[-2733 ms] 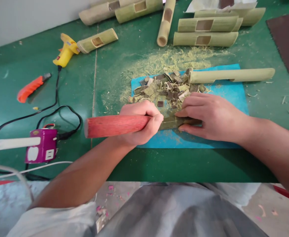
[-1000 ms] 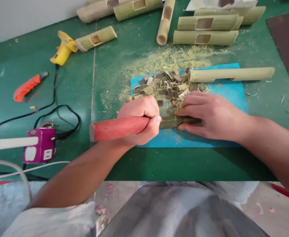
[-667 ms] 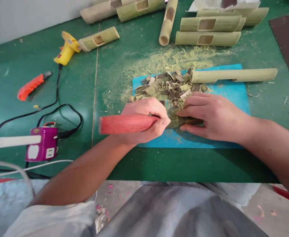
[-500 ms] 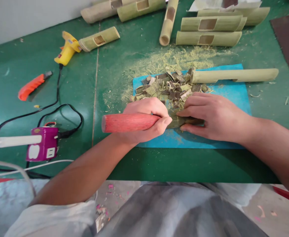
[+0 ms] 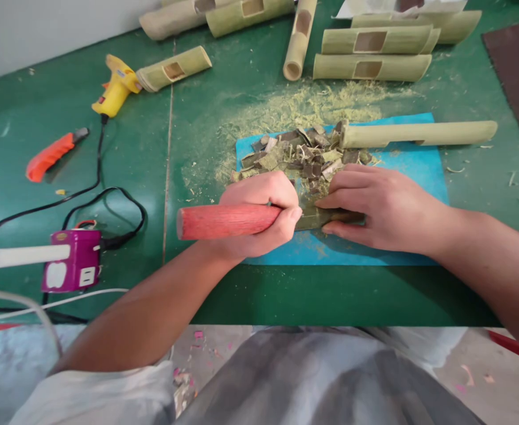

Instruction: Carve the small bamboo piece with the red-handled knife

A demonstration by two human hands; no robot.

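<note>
My left hand [image 5: 263, 215] is closed round a tool with a thick red wooden handle [image 5: 226, 222]; its working end is hidden by the hand. Between thumb and fingers, my right hand [image 5: 385, 206] pins down a flat, dark green-brown strip [image 5: 307, 219], perhaps bamboo bark, on a blue sheet [image 5: 321, 251]. The tool hand is at the strip's left end. Just beyond both hands lies a heap of small cut bark pieces [image 5: 303, 150]. A pale bamboo tube [image 5: 418, 134] rests across the sheet's far right side.
Several bamboo tubes with cut windows [image 5: 372, 68] lie at the back. On the left are a yellow glue gun [image 5: 115, 88] touching a bamboo tube [image 5: 175, 69], an orange utility knife [image 5: 55, 156], a purple power adapter [image 5: 71, 260] and cables. A brown mat [image 5: 518, 77] lies far right.
My left hand and the red-handled tool have shifted slightly left, showing more of the strip. My right hand keeps its hold. The whole view has moved a little.
</note>
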